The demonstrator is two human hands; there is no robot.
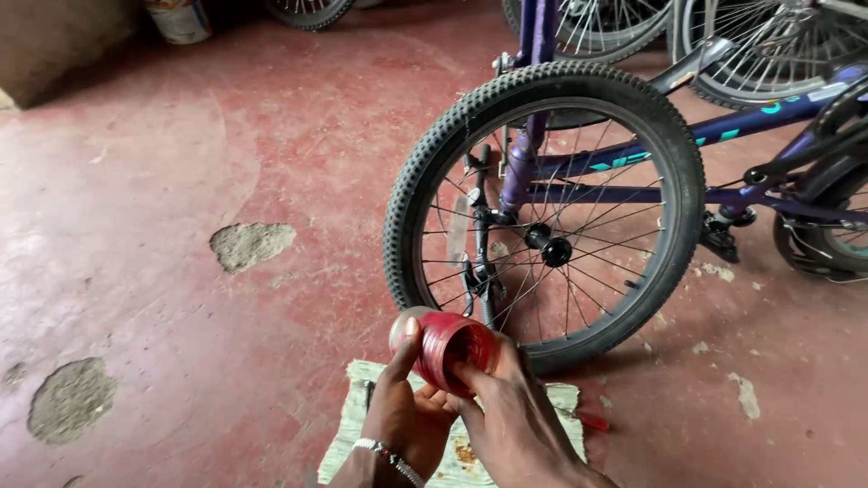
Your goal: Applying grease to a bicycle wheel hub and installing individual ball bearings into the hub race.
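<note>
Low at the near edge, over a stained cloth (561,398) spread on the floor, the left hand (407,416) and right hand (515,425) close around a small red tub (449,348), left thumb on its pale lid end, right fingers wrapped over its rim, so each grip is shut on it. Just beyond stands a purple bicycle (633,163), its knobby front wheel (542,217) nearly touching the cloth. Worn red concrete floor (163,181) lies open to the left, with bare patches; more wheels (750,45) crowd the far right.
</note>
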